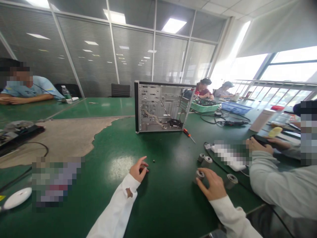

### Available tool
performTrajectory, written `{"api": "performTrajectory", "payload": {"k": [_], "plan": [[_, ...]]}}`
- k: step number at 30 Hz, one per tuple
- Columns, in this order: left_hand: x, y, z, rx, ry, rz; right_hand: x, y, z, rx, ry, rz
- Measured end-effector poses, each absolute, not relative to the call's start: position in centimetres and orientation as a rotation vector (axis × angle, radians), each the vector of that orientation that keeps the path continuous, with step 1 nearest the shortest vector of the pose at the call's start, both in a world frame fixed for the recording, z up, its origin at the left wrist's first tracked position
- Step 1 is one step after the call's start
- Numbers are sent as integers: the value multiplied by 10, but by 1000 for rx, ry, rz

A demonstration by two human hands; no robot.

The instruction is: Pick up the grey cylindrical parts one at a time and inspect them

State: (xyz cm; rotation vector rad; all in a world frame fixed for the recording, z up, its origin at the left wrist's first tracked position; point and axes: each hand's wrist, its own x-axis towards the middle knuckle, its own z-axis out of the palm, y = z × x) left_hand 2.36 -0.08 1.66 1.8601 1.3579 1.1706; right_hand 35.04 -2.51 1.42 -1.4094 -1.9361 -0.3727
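Note:
My right hand (215, 184) has its thumb and fingers around a short grey metal cylinder (200, 175) with a hole in its top, standing on the green table (170, 195). Two similar metal cylinders (207, 161) stand just beyond it, and another metal cylinder (231, 180) is to its right. To the left, my left hand (138, 169) hovers at the tabletop, index finger stretched out and the others bent, with nothing visible in it. A tiny dark part (154, 161) lies just right of its fingertips. Farther back stands an open computer case (160, 107), with loose cables and a black fan inside.
An orange-handled screwdriver (187, 133) lies by the case. At right are a white power strip (229, 157), black cables, a green basket (205, 107), a blue basket (236, 108) and a co-worker's hands (261, 145) on a dark object. A white mouse (17, 198) lies at left.

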Motion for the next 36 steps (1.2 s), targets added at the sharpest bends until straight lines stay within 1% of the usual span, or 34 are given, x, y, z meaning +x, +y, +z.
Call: {"api": "performTrajectory", "payload": {"k": [2, 5, 7, 10, 12, 14, 18, 21, 25, 28, 31, 36], "plan": [[24, -1, 16, 1864, 1367, 1166, 366, -30, 12, -1568, -1769, -567], [23, 0, 15, 1877, 1372, 1154, 361, -39, 18, -1531, -1733, -650], [22, 1, 14, 1877, 1368, 1161, 341, -43, 25, -1389, -1884, -550], [21, 3, 11, 1877, 1368, 1174, 295, -38, 33, -1190, -2205, -284], [21, 4, 9, 1881, 1371, 1176, 262, -26, 35, -1169, -2375, -114], [21, 4, 8, 1884, 1374, 1174, 232, -8, 34, -1163, -2496, -15], [21, 3, 7, 1870, 1406, 1220, 192, 28, 23, -1109, -2581, -42], [22, 4, 6, 1860, 1431, 1231, 182, 42, 14, -1014, -2571, -102], [22, 6, 5, 1873, 1460, 1225, 197, 43, 6, -964, -2575, -144], [23, 6, 6, 1876, 1475, 1233, 227, 34, 8, -1029, -2531, -117], [24, 6, 7, 1874, 1482, 1227, 274, 19, 15, -1146, -2402, -143], [23, 8, 6, 1888, 1487, 1205, 370, -7, 30, -1448, -1971, -336]]}}
